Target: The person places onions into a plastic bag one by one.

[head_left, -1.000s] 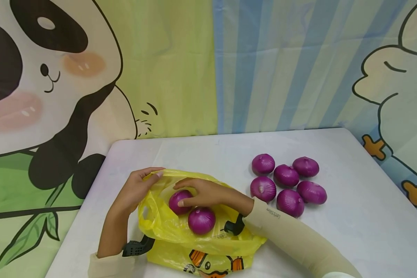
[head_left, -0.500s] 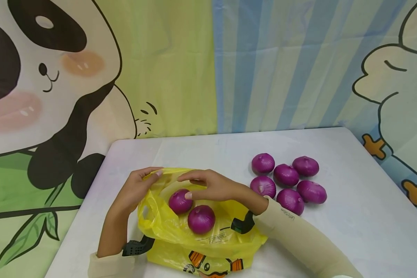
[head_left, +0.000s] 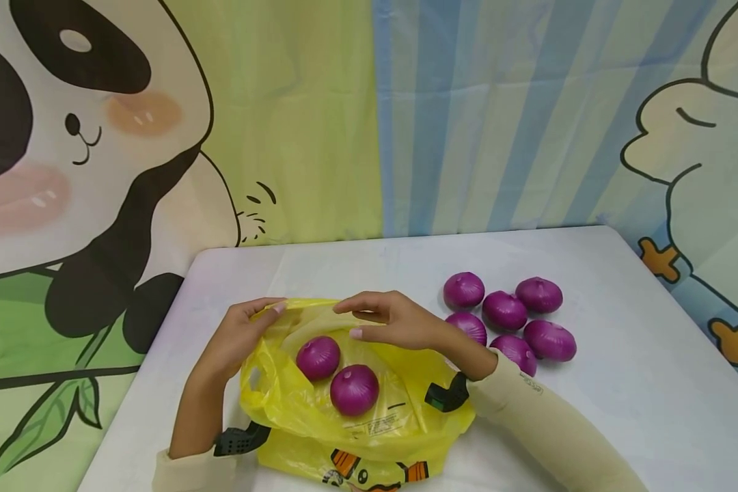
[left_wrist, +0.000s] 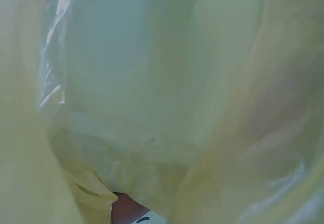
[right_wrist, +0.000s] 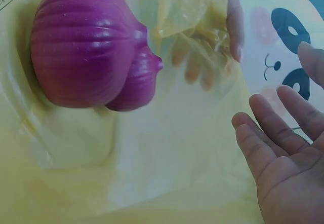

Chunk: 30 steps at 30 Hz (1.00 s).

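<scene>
Two purple onions (head_left: 318,357) (head_left: 354,390) lie side by side in the mouth of a yellow plastic bag (head_left: 406,437). My left hand (head_left: 236,338) pinches the bag's upper left edge between thumb and fingers. Over the bag's upper right part, my right hand (head_left: 400,322) hovers with relaxed fingers and nothing in it. In the right wrist view both onions (right_wrist: 86,41) rest against the yellow film (right_wrist: 167,148), and the right hand (right_wrist: 291,168) is spread beside them. Yellow film (left_wrist: 152,82) fills the left wrist view.
Several more purple onions (head_left: 505,310) lie grouped on the white table (head_left: 344,266), right of the bag; the right forearm partly covers the nearest ones. Cloth backdrops with a panda (head_left: 80,137) and stripes stand behind the table's back edge.
My right hand has drawn up and to the right, off the left onion it was touching. The left hand keeps its grip on the bag, and both onions stay in place.
</scene>
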Each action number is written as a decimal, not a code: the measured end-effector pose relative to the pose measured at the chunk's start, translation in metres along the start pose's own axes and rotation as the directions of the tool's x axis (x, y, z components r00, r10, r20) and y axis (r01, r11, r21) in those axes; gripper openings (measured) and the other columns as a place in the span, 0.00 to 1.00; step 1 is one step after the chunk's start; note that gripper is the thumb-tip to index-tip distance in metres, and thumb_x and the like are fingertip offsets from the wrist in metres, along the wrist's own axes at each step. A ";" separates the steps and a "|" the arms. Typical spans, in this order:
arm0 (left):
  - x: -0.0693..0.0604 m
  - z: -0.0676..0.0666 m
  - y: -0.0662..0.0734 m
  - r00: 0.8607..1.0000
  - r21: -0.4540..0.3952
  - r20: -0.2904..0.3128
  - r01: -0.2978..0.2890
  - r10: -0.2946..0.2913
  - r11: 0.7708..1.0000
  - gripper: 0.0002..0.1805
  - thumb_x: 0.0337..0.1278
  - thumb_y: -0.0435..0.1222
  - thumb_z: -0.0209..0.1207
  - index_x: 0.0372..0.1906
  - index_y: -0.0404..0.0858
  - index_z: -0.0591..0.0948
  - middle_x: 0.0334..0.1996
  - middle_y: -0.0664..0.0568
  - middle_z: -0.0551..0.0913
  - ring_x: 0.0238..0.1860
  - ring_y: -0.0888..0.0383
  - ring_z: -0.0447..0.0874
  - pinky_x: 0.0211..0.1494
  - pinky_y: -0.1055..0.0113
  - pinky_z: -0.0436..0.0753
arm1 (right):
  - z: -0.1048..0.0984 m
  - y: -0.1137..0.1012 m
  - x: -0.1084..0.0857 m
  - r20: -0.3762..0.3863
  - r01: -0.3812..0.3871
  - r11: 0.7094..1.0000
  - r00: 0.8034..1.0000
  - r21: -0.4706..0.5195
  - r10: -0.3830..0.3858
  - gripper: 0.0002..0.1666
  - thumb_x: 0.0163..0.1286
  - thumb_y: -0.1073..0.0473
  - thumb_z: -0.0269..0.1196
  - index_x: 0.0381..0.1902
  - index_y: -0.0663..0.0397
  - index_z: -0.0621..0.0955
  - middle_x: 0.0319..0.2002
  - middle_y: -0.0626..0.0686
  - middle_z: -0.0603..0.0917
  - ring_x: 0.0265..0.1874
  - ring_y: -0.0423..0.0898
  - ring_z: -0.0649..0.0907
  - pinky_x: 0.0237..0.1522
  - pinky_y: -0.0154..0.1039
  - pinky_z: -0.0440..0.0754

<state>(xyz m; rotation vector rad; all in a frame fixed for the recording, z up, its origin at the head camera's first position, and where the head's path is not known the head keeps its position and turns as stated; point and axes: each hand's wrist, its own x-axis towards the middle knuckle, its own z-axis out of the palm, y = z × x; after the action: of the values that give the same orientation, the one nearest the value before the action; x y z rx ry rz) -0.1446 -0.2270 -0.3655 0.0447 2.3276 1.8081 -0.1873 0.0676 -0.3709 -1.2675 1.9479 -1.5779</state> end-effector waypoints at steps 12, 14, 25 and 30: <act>0.000 0.000 0.000 1.000 -0.016 0.009 0.007 -0.007 1.000 0.27 0.69 0.48 0.55 0.60 0.29 0.76 0.49 0.36 0.80 0.45 0.36 0.82 0.46 0.51 0.82 | -0.013 -0.002 -0.015 -0.099 0.004 0.999 0.995 0.035 0.000 0.22 0.69 0.69 0.61 0.61 0.65 0.76 0.58 0.59 0.78 0.61 0.52 0.75 0.62 0.42 0.70; 0.000 0.000 0.000 1.000 -0.021 0.011 0.006 -0.006 1.000 0.27 0.69 0.47 0.55 0.60 0.29 0.76 0.49 0.36 0.80 0.45 0.36 0.82 0.46 0.50 0.82 | -0.015 -0.002 -0.017 -0.107 -0.006 0.999 0.994 0.043 0.011 0.22 0.69 0.69 0.61 0.61 0.65 0.76 0.58 0.61 0.78 0.61 0.54 0.75 0.61 0.42 0.71; 0.000 -0.002 -0.002 1.000 -0.001 -0.002 -0.016 0.016 1.000 0.27 0.69 0.48 0.55 0.58 0.29 0.77 0.49 0.38 0.80 0.45 0.38 0.82 0.44 0.60 0.84 | -0.029 -0.002 -0.039 -0.168 -0.060 0.998 0.984 0.016 0.061 0.23 0.69 0.67 0.62 0.62 0.62 0.76 0.58 0.56 0.78 0.62 0.54 0.74 0.60 0.42 0.71; 0.000 -0.004 -0.002 1.000 0.039 -0.010 -0.020 0.020 0.999 0.27 0.70 0.49 0.54 0.59 0.30 0.77 0.52 0.38 0.79 0.45 0.45 0.83 0.45 0.62 0.83 | -0.037 -0.002 -0.051 -0.193 -0.083 0.996 0.978 -0.021 0.077 0.24 0.68 0.66 0.63 0.62 0.60 0.76 0.58 0.58 0.78 0.61 0.48 0.75 0.59 0.43 0.72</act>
<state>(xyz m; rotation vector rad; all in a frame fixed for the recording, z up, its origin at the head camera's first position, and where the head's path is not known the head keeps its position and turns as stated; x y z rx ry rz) -0.1451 -0.2313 -0.3669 0.0648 2.3776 1.7768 -0.1848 0.1305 -0.3701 -1.0669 2.1158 -1.6925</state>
